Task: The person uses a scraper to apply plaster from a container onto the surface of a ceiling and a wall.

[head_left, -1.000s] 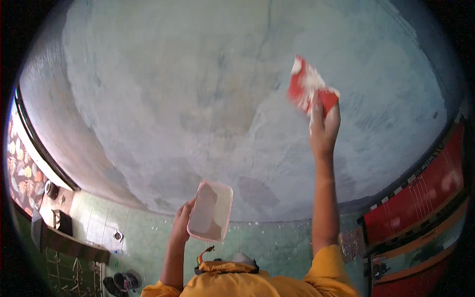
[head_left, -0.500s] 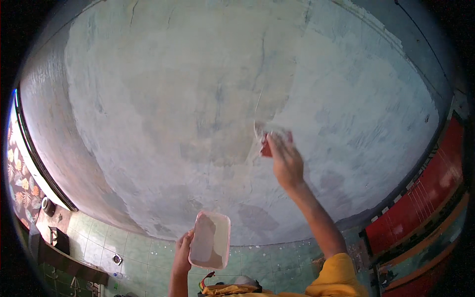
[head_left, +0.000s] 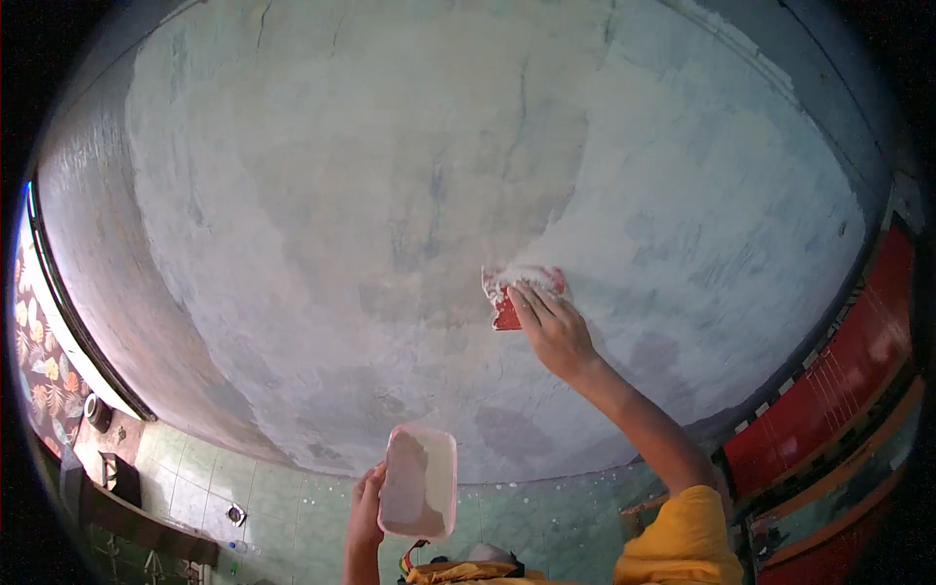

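Note:
Before me is a patchy white-grey plastered wall [head_left: 370, 175]. My right hand [head_left: 556, 331] has its fingers closed on a red scraper [head_left: 506, 314] smeared with white paste, flat against the wall just right of the middle, its fingertips pressing over the blade. Low in the view, my left hand [head_left: 368, 505] grips the left side of a pink-rimmed rectangular plastic container [head_left: 417, 481], which holds pale paste and tilts toward the camera.
A red panel [head_left: 819, 390] with wooden edges stands at the right, a floral patterned panel [head_left: 44, 361] at the left. A dark wooden piece of furniture [head_left: 136, 517] sits on the green tiled floor [head_left: 297, 517], with small objects near it.
My right hand with the scraper has come down and leftward onto the wall, shifting slightly lower since the middle frame. The container appears lower in the picture, as the view has shifted too.

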`<state>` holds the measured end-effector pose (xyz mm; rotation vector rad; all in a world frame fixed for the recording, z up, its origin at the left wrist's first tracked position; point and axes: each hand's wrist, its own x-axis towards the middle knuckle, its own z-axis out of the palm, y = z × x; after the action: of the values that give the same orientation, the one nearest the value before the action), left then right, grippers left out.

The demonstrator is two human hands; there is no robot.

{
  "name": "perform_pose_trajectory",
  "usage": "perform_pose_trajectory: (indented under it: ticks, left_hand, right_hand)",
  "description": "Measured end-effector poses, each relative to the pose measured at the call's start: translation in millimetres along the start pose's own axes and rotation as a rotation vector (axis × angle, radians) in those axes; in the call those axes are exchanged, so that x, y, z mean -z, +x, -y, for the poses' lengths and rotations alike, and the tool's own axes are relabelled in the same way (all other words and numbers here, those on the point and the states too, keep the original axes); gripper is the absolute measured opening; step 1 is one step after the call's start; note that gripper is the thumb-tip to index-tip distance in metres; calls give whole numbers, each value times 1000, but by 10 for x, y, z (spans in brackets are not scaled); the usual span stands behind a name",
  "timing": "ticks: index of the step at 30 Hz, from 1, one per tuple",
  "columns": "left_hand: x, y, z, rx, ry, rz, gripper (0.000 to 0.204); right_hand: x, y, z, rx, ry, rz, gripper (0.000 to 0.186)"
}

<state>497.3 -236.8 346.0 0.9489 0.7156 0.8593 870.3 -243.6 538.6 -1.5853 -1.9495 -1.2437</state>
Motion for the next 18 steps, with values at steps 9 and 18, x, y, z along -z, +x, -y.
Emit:
perform_pose_trajectory:
  ticks: [9, 18]
  left_hand:
    - [12, 122, 169, 51, -22, 7, 48]
    - [32, 77, 113, -57, 63, -4, 49]
  right_hand:
    - [1415, 1600, -1791, -80, -437, -366, 43]
    - [589, 440, -934, 51, -217, -88, 46]
